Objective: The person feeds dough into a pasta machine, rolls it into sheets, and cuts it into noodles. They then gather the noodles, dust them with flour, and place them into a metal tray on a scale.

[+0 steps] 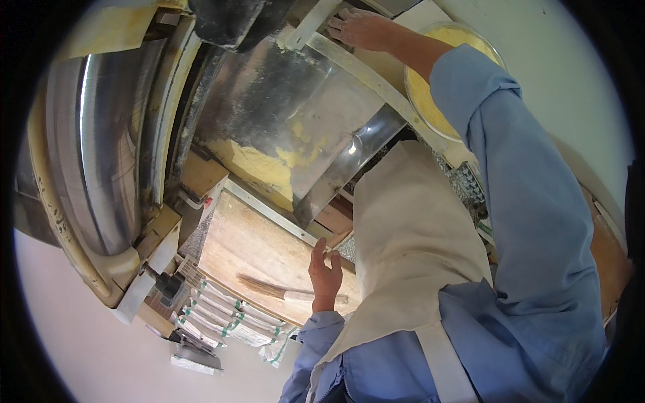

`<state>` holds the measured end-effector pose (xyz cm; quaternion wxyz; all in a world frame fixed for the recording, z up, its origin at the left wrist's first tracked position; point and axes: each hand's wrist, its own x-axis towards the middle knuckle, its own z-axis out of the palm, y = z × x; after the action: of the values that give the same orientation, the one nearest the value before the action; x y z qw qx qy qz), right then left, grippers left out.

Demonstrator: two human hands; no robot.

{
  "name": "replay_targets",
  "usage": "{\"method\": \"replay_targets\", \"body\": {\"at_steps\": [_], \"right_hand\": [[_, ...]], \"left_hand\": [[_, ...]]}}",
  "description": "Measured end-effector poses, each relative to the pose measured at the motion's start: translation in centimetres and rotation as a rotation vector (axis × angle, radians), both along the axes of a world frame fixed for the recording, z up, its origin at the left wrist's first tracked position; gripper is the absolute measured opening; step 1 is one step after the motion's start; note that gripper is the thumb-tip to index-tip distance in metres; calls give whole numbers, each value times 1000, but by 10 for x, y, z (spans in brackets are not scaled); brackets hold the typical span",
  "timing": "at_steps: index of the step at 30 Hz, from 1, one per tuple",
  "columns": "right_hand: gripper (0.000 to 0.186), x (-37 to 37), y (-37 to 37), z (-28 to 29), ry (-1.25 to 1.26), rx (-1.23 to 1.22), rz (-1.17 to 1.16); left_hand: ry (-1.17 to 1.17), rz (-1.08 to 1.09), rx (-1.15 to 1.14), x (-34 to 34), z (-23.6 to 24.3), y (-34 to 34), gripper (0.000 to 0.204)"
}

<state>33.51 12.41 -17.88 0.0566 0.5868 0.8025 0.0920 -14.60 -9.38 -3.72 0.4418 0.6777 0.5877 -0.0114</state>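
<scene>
My left hand (pixel 325 277) is held over a pale wooden board (pixel 242 242), fingers apart and nothing in them. A brush (pixel 262 287) with tan bristles lies on that board, its light handle passing beneath my left wrist. Stretched far forward, my right hand (pixel 359 29) rests its spread fingers at the machine's pale frame bar (pixel 363 74), beside a metal upright (pixel 312 23); no held thing shows. Between the hands slopes a metal plate (pixel 269 107), with yellow powder (pixel 252 168) gathered along its lower edge.
Large shiny rollers (pixel 101 148) stand at the left, with a black knob (pixel 168 285) below. A round bowl (pixel 407 84) of yellow powder sits under my right forearm. White and green packages (pixel 235 322) are stacked below the board. A pale apron (pixel 416 221) covers my front.
</scene>
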Motion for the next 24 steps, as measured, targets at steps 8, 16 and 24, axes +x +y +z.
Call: {"method": "replay_targets", "body": {"at_steps": [8,16,24], "right_hand": [[32,17,8,-33,117,-75,64],[21,-28,-6,32,269,-218,-186],[26,-161,29,126,1825,-325,-498]], "left_hand": [[37,25,-21,-2,-2,-3,43],[58,193,197,-23,7,30,37],[76,262,827,-70,29,196,41]]}}
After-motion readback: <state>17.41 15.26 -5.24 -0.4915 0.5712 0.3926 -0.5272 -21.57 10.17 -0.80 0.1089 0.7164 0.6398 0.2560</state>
